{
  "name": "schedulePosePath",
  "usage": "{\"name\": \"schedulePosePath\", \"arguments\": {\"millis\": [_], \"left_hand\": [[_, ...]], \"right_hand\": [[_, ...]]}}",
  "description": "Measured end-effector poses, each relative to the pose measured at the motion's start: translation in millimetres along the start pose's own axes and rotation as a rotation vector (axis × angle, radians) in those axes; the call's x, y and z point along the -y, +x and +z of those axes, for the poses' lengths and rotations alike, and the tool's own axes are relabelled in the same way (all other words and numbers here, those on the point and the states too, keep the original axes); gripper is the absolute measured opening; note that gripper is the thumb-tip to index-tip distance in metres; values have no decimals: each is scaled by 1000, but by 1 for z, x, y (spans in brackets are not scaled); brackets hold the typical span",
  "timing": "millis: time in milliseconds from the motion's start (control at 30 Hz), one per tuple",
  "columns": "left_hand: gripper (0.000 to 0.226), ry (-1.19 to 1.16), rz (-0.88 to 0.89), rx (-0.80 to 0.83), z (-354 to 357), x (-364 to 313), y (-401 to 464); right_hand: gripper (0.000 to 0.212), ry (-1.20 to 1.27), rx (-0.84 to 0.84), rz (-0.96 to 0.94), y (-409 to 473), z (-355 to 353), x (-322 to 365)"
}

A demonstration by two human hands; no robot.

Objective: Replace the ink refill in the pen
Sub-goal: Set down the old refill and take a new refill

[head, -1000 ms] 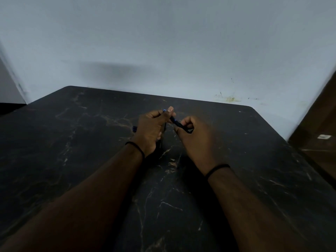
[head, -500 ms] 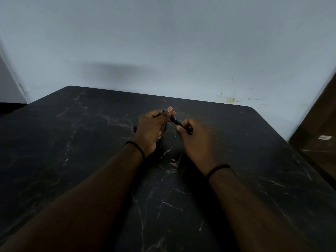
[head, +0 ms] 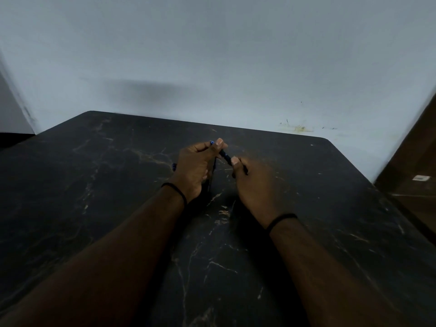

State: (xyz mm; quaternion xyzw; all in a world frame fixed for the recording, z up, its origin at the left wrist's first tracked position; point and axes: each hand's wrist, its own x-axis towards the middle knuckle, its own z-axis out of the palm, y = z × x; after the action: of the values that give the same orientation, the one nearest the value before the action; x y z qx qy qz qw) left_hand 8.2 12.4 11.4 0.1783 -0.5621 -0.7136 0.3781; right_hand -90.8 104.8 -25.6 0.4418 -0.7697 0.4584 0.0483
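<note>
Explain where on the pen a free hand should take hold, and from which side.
Grip the bare dark barrel between the left hand and the right hand, probably from above. It slants up clear of the table; fingers cover both its ends.

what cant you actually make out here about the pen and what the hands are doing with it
Head view only:
- pen: only a short dark stretch shows between the hands; the left hand and right hand cover the rest.
- Whether the refill is in or out: too small and dim.
- Blue bit beside the left hand: mostly hidden, unidentifiable.
- Dark strip below the left hand: lost against the dark table.
</note>
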Motion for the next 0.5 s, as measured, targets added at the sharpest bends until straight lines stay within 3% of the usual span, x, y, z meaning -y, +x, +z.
{"name": "schedulePosePath", "arguments": {"millis": [67, 200, 500], "left_hand": [[27, -4, 5, -1, -1, 2, 1], [26, 82, 3, -38, -3, 9, 6], [25, 73, 18, -10, -8, 10, 8]], "right_hand": [[16, 48, -30, 15, 0, -1, 1], [29, 74, -74, 24, -1, -2, -3], [29, -2, -19, 12, 0, -1, 2]]}}
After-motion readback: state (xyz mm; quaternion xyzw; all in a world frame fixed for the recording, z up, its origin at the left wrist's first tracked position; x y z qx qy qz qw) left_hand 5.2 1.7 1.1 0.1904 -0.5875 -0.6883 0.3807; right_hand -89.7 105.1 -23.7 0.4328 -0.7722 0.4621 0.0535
